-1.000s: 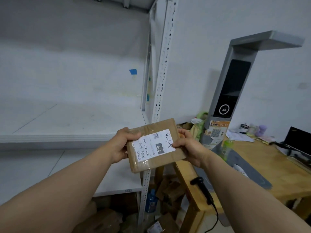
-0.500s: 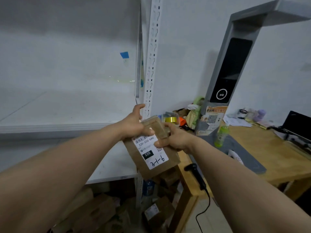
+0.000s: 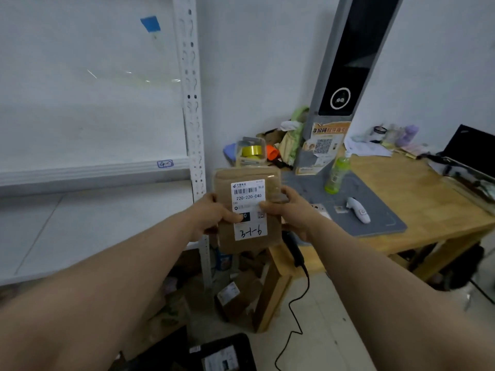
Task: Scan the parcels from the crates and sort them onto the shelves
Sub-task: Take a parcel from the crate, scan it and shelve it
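Ahead of us a pale wall runs behind a white metal shelf [image 3: 93,170], whose perforated upright post [image 3: 194,116] stands between the shelf boards on the left and a wooden tabletop [image 3: 428,196] on the right. A scrap of blue tape [image 3: 150,23] sticks high on the wall behind the shelf.

On the tabletop lies a grey mat [image 3: 380,210] carrying a tall grey scanner tower [image 3: 348,62], a green bottle [image 3: 336,175] and a small white handheld device [image 3: 359,210]. A roll of yellow tape [image 3: 251,151] sits in a clear case at the far left corner, amid blurred clutter. A black handheld scanner [image 3: 293,250] hangs at the near edge, partly hidden by our right wrist, with its cable trailing to the floor.

We hold the brown parcel [image 3: 247,210] in the air, label towards us, in front of the post and the tabletop's left end, which it partly hides. Our left hand [image 3: 211,218] grips its left edge with the thumb on the label; our right hand [image 3: 292,212] grips its right edge the same way.

Below, more parcels [image 3: 233,295] lie on the floor, and a black crate [image 3: 222,354] stands nearest us.
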`<state>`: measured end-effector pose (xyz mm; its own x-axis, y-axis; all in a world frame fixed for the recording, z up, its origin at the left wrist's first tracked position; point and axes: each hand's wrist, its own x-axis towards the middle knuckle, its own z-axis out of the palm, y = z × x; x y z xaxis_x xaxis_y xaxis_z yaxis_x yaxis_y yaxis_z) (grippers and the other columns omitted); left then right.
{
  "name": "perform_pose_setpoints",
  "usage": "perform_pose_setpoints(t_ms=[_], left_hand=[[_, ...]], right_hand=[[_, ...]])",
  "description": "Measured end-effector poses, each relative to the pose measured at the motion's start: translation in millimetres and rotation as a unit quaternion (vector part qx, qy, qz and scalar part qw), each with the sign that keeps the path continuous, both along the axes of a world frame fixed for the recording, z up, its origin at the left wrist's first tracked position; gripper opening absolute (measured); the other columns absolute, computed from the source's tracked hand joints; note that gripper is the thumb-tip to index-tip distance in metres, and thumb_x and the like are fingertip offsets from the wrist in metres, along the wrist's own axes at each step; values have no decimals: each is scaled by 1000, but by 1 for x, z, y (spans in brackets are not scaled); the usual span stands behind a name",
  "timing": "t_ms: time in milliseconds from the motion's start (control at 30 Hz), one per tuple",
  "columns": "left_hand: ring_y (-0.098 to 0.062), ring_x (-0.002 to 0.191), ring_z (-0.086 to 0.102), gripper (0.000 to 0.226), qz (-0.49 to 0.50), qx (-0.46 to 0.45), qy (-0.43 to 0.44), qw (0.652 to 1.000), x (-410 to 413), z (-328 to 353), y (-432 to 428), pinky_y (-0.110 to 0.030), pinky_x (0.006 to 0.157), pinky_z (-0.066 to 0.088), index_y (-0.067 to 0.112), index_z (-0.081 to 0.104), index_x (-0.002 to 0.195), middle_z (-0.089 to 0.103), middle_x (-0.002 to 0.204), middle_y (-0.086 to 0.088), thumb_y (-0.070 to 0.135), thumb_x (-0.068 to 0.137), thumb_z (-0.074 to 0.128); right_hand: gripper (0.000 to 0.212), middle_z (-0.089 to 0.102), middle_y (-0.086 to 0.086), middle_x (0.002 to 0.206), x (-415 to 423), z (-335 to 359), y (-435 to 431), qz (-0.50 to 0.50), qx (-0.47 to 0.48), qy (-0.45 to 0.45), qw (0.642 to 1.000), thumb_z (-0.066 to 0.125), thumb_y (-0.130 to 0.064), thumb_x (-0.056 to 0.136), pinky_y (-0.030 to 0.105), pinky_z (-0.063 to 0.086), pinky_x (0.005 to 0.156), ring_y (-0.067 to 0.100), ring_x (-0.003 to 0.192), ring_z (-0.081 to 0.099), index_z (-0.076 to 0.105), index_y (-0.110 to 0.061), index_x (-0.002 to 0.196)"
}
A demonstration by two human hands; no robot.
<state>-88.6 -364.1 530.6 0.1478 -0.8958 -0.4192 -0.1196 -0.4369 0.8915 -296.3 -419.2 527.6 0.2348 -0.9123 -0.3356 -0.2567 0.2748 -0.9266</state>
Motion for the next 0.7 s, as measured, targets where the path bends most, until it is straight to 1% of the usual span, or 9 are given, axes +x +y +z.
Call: perform_pose_setpoints(t_ms=[67,133,200,300,367,467,567,633,700], left_hand=[[-20,90,64,48,40,13,1,999,-11,-21,-12,-35,66,53,22,55,103,70,102,-1,2,72,86],[-23,98,67,63,70,29,6,997,-17,-47,-23,-32,59,54,16,58,117,71,113,-4,6,65,92],[-25,102,69,78,83,58,6,995,-19,-74,-30,-30,55,56,12,55,128,71,119,-5,10,60,95],[-21,93,68,70,91,84,-1,992,-27,-105,-34,-31,59,57,12,56,123,71,115,-4,9,64,94],[-18,90,67,58,99,100,5,990,-32,-128,-37,-32,63,55,14,59,117,72,110,-3,5,68,90],[-17,89,67,43,103,117,20,988,-34,-157,-39,-33,67,53,19,64,103,74,105,-2,4,71,88],[-22,104,68,62,113,139,22,984,-31,-181,-38,-43,85,56,21,67,118,75,112,1,11,63,94],[-21,106,68,80,126,152,24,980,-28,-193,-35,-41,84,57,20,62,126,74,114,2,15,55,98],[-21,106,68,78,129,156,22,979,-25,-202,-31,-37,80,57,18,63,127,75,113,1,15,57,97]], right_hand=[[61,63,6,121,-16,-24,-16,-54,7,54,997,78,-22,87,47,55,92,25,106,63,48,-25,140],[59,59,5,112,-31,-51,-30,-87,13,140,986,76,-23,88,45,55,95,23,101,62,49,-19,139],[61,58,8,122,-44,-80,-42,-76,25,199,977,76,-24,87,45,53,98,27,110,59,48,-16,140],[56,59,14,130,-52,-122,-57,-34,16,259,965,70,-23,93,40,52,94,31,117,59,47,-12,142],[56,59,14,133,-50,-152,-67,-17,13,280,960,65,-22,95,37,51,86,31,116,59,43,-15,146],[69,51,15,141,-44,-189,-80,-6,31,317,948,63,-22,93,45,53,93,34,121,57,29,-15,153],[75,49,18,141,-40,-213,-90,-2,54,335,941,64,-16,93,43,53,89,36,122,56,19,-12,153],[66,53,18,136,-42,-224,-95,-2,58,344,937,61,-14,96,41,50,83,36,120,57,24,-11,150],[51,59,16,126,-46,-232,-99,-4,46,356,933,56,-14,97,43,54,87,35,113,60,37,-13,144]])
